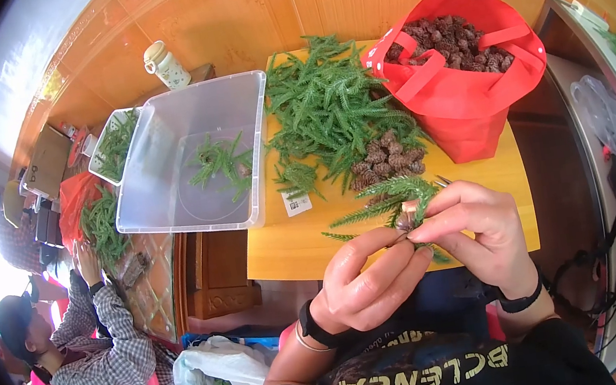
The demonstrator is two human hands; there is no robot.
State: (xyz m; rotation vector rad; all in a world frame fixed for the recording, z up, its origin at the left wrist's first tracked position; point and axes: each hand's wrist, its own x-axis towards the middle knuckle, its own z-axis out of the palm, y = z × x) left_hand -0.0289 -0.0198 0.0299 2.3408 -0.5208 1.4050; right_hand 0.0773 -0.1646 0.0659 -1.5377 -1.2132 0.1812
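Both hands meet over the front of the yellow table [308,244], fingertips almost touching. My left hand [369,283] is closed in a pinch at the base of a green pine sprig [378,206]. My right hand [476,227] pinches the same sprig from the other side. Between the fingertips sits a small brownish piece [406,221], perhaps a pine cone; the fingers partly cover it. Just beyond lies a small heap of brown pine cones [386,158]. A large pile of green pine sprigs [326,102] spreads behind it.
A red bag [457,126] full of pine cones stands at the right rear. To the left is a clear plastic bin [201,220] holding a finished-looking sprig piece. At far left, a co-worker [102,359] sits with hands by more sprigs [104,227]. A white label [297,204] lies nearby.
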